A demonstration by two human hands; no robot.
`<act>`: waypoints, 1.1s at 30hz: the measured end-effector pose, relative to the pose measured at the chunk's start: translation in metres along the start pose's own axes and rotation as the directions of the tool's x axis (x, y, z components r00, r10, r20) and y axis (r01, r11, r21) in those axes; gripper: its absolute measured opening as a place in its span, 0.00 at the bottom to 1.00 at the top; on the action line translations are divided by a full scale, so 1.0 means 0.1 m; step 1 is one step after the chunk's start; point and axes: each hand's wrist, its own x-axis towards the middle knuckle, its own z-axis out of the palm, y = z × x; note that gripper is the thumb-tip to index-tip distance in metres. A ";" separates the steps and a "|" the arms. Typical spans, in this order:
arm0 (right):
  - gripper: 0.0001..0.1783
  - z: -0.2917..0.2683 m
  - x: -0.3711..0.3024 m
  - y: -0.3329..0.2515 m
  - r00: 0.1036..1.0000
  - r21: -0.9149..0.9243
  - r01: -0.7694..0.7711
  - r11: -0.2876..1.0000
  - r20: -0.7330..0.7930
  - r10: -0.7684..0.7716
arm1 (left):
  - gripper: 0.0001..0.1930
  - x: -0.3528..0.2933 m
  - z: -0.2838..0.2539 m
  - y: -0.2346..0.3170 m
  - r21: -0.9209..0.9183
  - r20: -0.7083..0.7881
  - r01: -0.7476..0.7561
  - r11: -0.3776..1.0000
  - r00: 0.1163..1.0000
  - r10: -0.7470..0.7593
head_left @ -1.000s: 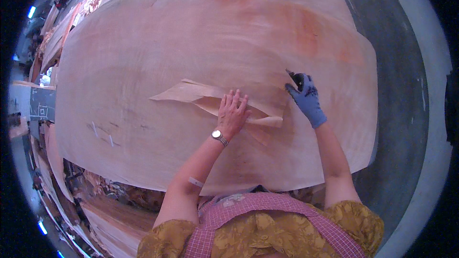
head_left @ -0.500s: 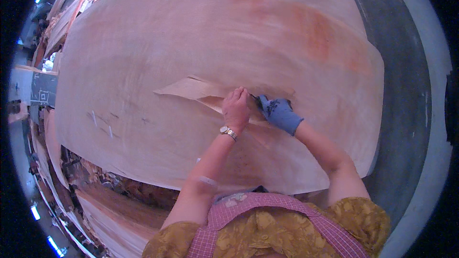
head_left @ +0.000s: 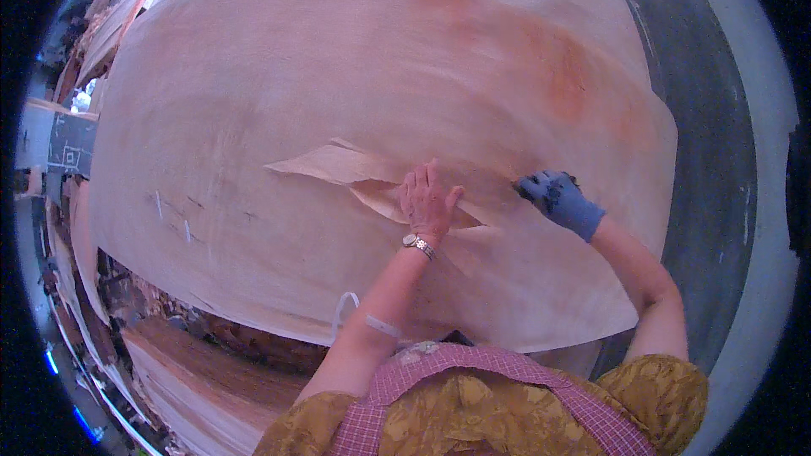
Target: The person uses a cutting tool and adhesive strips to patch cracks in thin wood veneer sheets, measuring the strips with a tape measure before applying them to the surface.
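A large pale sheet of wood veneer lies spread in front of me. Near its middle is a long split with a raised edge, and a pale pointed piece of veneer lies at the split's left end. My left hand, bare and with a watch at the wrist, rests flat over the split, fingers stretched and thumb out. To its right, my right hand in a blue glove with dark fingertips is closed just above the sheet. Whatever it grips is too dark and small to make out.
Stacked veneer sheets lie at the lower left, with scraps around them. A grey floor strip runs along the right side. A dark panel with white marks stands at the left edge. Orange stains mark the sheet's far right.
My right hand has moved right, away from my left. The left-hand fingers, bunched together before, now lie flat and spread, a little further right. More of the split shows to the right of the left hand.
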 end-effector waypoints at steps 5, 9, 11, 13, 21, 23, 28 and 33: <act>0.13 0.17 1.00 -0.41 0.997 0.074 0.054 0.996 -0.051 -0.050 | 0.42 0.02 0.01 -0.03 -0.030 -0.056 -0.058 0.998 0.997 0.057; 0.10 0.25 1.09 -0.38 0.995 -0.026 0.102 0.994 -0.023 -0.102 | 0.43 0.02 -0.09 0.06 0.014 0.003 -0.019 1.000 1.000 0.019; 0.08 0.31 0.88 -0.30 0.997 -0.057 0.056 0.997 -0.058 -0.059 | 0.42 0.02 -0.12 0.10 0.044 -0.031 -0.056 0.997 0.998 0.057; 0.09 0.20 0.62 -0.33 0.994 -0.007 -0.088 0.996 0.066 0.088 | 0.41 0.01 -0.08 0.08 0.042 -0.066 -0.050 0.998 0.996 0.053; 0.15 0.48 -0.51 -0.88 0.814 0.118 -0.580 0.806 0.114 0.570 | 0.41 0.01 -0.05 0.04 0.047 -0.098 -0.096 0.994 0.990 0.100; 0.17 0.48 -0.42 -0.84 0.787 0.270 -0.580 0.769 -0.058 0.614 | 0.41 0.00 -0.10 0.06 0.038 -0.064 -0.085 0.996 0.994 0.087; 0.12 0.52 0.14 -0.59 0.698 0.442 -0.515 0.734 -0.279 0.659 | 0.42 -0.01 -0.08 0.09 0.082 -0.035 -0.100 0.992 0.994 0.103; 0.10 0.11 0.10 -0.84 0.849 0.331 -0.350 0.876 -0.284 0.446 | 0.42 -0.04 -0.01 -0.03 0.114 -0.097 -0.123 0.986 0.986 0.134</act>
